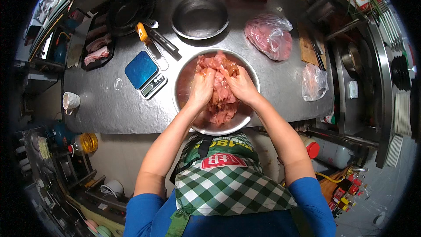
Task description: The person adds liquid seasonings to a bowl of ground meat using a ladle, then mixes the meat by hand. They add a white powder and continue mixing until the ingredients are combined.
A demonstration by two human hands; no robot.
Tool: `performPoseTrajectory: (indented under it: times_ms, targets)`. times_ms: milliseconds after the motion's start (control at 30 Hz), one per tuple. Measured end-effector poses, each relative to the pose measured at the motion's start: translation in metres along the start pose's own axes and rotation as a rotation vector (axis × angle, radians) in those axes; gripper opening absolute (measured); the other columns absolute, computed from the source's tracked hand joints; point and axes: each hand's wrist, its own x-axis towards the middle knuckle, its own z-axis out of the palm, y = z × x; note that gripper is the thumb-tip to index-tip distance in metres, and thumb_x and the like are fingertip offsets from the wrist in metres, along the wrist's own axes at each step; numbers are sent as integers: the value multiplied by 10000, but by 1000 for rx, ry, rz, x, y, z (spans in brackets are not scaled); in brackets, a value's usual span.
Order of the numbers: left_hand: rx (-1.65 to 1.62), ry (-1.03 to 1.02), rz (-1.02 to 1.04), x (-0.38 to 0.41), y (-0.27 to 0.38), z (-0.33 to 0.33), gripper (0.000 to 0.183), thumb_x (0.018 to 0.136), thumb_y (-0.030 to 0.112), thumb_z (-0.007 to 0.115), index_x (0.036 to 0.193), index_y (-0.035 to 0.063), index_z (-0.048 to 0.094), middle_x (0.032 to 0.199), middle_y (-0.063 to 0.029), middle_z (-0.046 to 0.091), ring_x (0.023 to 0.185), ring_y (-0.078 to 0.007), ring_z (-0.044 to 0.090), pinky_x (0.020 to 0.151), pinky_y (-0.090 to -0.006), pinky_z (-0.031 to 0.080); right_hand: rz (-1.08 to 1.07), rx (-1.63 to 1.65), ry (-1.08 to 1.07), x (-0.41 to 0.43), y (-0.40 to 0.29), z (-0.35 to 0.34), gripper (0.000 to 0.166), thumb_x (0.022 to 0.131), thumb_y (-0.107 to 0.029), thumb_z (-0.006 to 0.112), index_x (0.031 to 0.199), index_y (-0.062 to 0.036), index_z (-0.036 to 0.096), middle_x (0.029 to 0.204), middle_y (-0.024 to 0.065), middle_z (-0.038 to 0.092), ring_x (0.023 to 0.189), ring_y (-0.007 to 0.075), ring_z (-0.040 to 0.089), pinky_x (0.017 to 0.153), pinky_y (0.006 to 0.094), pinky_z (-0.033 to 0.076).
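Observation:
A wide metal bowl stands at the front edge of the steel table, holding a heap of raw sliced meat. Both hands are inside the bowl. My left hand grips the left side of the heap, its fingertips sunk in the meat. From the right, my right hand has its fingers curled around meat near the top of the pile, where a brownish wet patch shows. The thumbs lie close together over the meat. Pink flesh bulges up between the hands, and the fingertips are largely hidden.
Left of the bowl sits a digital kitchen scale, with a yellow-handled tool behind it. A black pan lies beyond the bowl. Bagged meat rests at right, near a knife on a cutting board. A mug stands far left.

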Motion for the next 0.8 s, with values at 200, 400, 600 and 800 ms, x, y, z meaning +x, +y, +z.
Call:
performPoseTrajectory:
  times_ms: [200, 400, 600, 800]
  targets:
    - [474, -513, -127, 24, 11, -21, 347, 826, 284, 478, 849, -43, 592, 738, -166, 614, 739, -242, 596, 703, -346, 448, 434, 188, -105, -11, 31, -2, 199, 737, -126, 515, 817, 49, 566, 721, 123, 607, 714, 200, 577, 645, 358, 440]
    - [1036, -515, 36, 58, -6, -26, 577, 813, 431, 519, 1232, 41, 445, 1156, -275, 471, 1082, -370, 473, 926, -388, 377, 809, 441, -76, -63, 15, -12, 622, 760, -293, 626, 1250, -42, 337, 1236, 205, 413, 1000, 390, 493, 792, 435, 454]
    - [468, -473, -277, 32, -69, -18, 585, 814, 496, 500, 1193, 51, 501, 1145, -195, 519, 1086, -284, 488, 932, -366, 378, 834, 1143, 138, -76, 64, 56, 414, 842, -204, 551, 1212, -102, 395, 1139, 139, 519, 1011, 317, 535, 787, 531, 459]
    - [-445, -372, -363, 10, -31, -30, 277, 762, 1, 582, 1038, -4, 561, 937, -66, 608, 831, -141, 578, 732, -266, 480, 601, 1102, 189, -45, 60, 65, 292, 748, 87, 519, 1024, -8, 534, 913, 116, 604, 722, 211, 625, 551, 322, 532]
